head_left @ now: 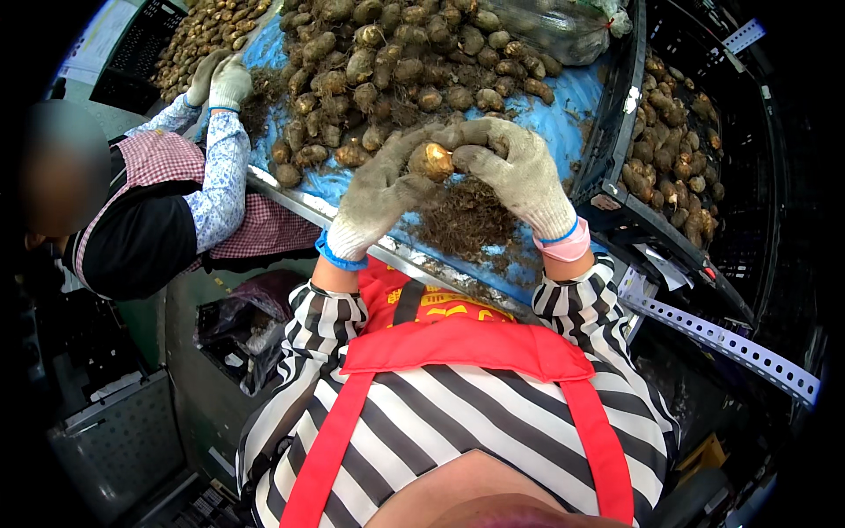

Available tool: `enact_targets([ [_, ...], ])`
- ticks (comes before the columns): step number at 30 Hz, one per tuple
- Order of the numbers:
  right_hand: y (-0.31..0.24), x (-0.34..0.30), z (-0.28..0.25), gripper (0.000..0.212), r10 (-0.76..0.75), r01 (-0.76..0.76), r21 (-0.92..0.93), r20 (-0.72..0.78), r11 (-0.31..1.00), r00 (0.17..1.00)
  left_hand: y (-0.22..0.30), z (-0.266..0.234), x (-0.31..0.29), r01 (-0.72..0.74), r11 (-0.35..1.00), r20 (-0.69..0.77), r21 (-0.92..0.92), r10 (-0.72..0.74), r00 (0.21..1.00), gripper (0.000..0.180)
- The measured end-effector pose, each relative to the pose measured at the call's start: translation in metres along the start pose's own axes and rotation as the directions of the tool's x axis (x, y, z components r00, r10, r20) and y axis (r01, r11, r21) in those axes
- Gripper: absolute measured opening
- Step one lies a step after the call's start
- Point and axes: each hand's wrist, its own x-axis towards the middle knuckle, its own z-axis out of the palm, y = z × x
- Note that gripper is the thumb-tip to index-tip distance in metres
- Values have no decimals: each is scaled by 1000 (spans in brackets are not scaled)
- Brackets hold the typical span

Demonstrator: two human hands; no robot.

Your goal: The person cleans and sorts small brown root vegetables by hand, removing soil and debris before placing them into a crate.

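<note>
Between my two gloved hands is a small brown taro with a pale, bare patch facing up. My left hand grips it from the left, thumb below and fingers curled behind it. From the other side my right hand is closed, its thumb bent against the taro's right edge and its fingers reaching over the back. Both gloves are greyish white and soiled. Just under the hands lies a heap of loose brown root hairs. A big pile of hairy taros spreads beyond them on blue plastic sheeting.
On the right stands a black crate with more taros beside it. A perforated metal strip slants below. At left a co-worker has gloved hands by another taro pile. A filled plastic bag lies at the back.
</note>
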Motion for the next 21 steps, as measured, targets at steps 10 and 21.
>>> enact_targets([
  [10,-15,-6,-17,22,65,1,-284,222,959,973,-3,13,1,35,709,-24,-705,-72,997,60],
  [21,-1,5,18,21,-208,206,-36,-75,978,975,9,12,-10,23,904,-83,-426,-64,994,65],
])
